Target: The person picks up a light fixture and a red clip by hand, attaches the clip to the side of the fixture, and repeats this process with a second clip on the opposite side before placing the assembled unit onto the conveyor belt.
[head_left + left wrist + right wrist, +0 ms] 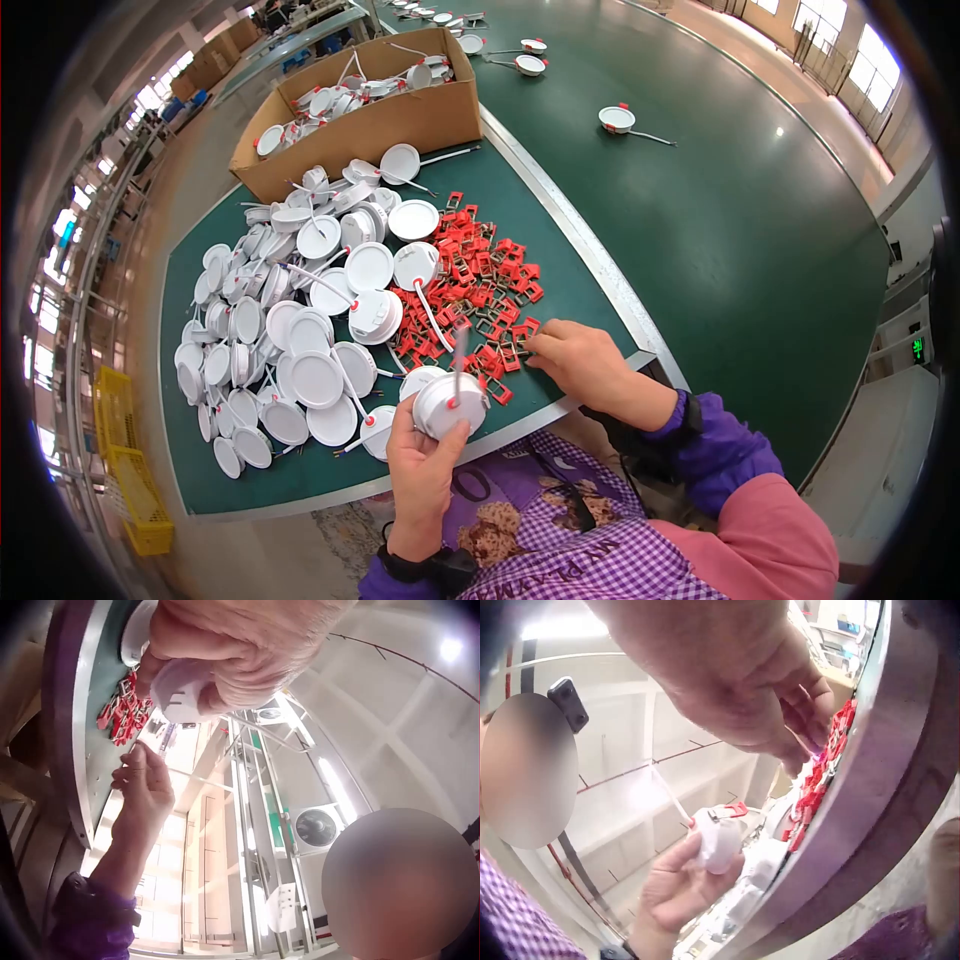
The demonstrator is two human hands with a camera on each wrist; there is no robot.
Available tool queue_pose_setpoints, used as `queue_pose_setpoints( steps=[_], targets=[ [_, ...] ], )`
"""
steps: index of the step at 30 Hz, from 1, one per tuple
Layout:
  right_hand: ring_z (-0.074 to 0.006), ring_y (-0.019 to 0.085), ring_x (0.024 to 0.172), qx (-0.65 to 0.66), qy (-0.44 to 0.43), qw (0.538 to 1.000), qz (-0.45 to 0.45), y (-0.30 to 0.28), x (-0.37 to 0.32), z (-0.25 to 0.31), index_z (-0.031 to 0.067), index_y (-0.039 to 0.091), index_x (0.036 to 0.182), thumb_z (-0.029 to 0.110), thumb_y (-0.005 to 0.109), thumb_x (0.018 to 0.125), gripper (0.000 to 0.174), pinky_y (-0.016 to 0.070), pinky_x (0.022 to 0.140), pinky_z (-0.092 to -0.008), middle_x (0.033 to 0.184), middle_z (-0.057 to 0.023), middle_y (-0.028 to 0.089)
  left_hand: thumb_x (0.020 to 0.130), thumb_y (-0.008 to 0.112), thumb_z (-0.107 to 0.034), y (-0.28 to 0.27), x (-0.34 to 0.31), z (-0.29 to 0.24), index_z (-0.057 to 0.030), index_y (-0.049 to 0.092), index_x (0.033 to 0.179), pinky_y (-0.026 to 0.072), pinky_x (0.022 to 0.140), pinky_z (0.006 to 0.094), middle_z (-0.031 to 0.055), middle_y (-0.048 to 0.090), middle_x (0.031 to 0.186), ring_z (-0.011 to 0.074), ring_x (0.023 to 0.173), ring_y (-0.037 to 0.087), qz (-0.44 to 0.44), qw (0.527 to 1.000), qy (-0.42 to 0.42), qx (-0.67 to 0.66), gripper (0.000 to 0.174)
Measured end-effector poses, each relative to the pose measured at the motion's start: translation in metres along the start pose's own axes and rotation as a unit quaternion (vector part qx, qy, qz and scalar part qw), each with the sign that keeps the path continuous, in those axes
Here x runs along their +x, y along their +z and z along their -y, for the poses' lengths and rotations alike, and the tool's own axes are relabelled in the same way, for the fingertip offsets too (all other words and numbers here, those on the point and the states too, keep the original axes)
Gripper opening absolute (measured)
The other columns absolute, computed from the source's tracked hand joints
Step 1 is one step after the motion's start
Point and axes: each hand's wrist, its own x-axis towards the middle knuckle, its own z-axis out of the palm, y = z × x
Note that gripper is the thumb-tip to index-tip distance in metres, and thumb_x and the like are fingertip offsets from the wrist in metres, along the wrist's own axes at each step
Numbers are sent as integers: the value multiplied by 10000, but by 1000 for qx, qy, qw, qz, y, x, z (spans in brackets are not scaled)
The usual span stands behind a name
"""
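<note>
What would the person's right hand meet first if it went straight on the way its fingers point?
Probably the pile of red clips: the right hand points its fingertips at the pile's near edge and seems to touch it, though depth is unclear.

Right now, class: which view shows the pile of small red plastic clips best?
The head view: the whole pile of small red plastic clips lies spread on the green table. The left wrist view catches a small clump; the right wrist view, an edge-on strip.
</note>
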Motion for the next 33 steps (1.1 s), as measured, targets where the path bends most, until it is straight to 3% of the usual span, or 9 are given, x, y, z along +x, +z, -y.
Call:
queue_pose_setpoints(
  steps=[5, 8, 10, 13, 16, 21, 23, 29, 33],
  targets=[
    [-256, 578, 784, -78, -22, 996, 44, 3, 1, 5, 27, 526, 834, 66, 570, 715, 132, 486, 626, -349, 783, -102, 537, 796, 593, 50, -3, 1, 5, 14, 450, 1138, 460, 870, 300, 108, 564, 1085, 184, 987, 572, 10, 1000, 18, 5, 372],
    [-284, 586, 750, -95, 9, 993, 68, 1, 1, 6, 12, 503, 821, 58, 556, 709, 132, 487, 618, -361, 776, -127, 541, 794, 597, 35, 1, 4, 2, 1, 437, 1140, 478, 884, 389, 126, 554, 1098, 233, 987, 578, 0, 991, -41, -124, 382],
    [-298, 591, 728, -86, 28, 994, 64, 0, 2, 7, 8, 493, 817, 56, 556, 711, 132, 487, 611, -371, 772, -138, 546, 805, 590, -62, 7, 5, -4, -62, 399, 1233, 467, 862, 572, 124, 523, 1151, 280, 1001, 569, 28, 958, -124, -258, 469],
    [-316, 595, 680, -77, 78, 991, 73, -1, 4, 3, 12, 483, 816, 54, 555, 728, 121, 480, 596, -395, 767, -147, 560, 820, 576, -105, 11, 6, -7, -85, 373, 1258, 459, 855, 596, 128, 501, 1188, 307, 1029, 557, 64, 950, -162, -260, 483],
    [-262, 615, 646, 43, 83, 993, -71, -15, 11, -4, 7, 482, 829, 77, 593, 763, 147, 485, 567, -368, 707, -143, 580, 821, 573, -112, 13, 6, -7, -82, 367, 1262, 466, 855, 584, 148, 499, 1188, 321, 1046, 550, 101, 948, -174, -245, 487],
    [-128, 625, 599, 287, 201, 935, -60, -27, 17, -9, -21, 523, 847, 47, 604, 762, 136, 486, 540, -248, 647, -94, 605, 811, 574, -68, 12, 9, 1, -77, 391, 1240, 518, 768, 515, 158, 523, 1156, 312, 1015, 568, 96, 946, -212, -226, 466],
    [-109, 628, 605, 362, 232, 903, -10, -37, 19, -7, -40, 519, 846, 22, 556, 794, 89, 498, 540, -220, 694, -71, 614, 804, 599, -40, 10, 13, 6, -69, 423, 1204, 532, 665, 392, 125, 574, 1078, 258, 937, 601, 94, 955, -200, -198, 439],
    [-107, 631, 615, 397, 198, 896, 15, -39, 16, 11, -38, 546, 888, 20, 555, 792, 113, 496, 541, -217, 719, -63, 628, 799, 649, -30, 22, 14, 7, -9, 489, 1133, 502, 693, 215, 68, 604, 988, 130, 863, 609, 75, 992, -99, 24, 371],
    [-251, 654, 660, 289, 95, 952, 6, -33, 8, 33, -27, 593, 891, 60, 586, 791, 133, 512, 614, -307, 736, -179, 639, 803, 645, -26, 29, 17, 8, 18, 500, 1111, 502, 731, 233, 76, 599, 986, 123, 866, 598, 77, 995, -53, 32, 343]
  ],
)
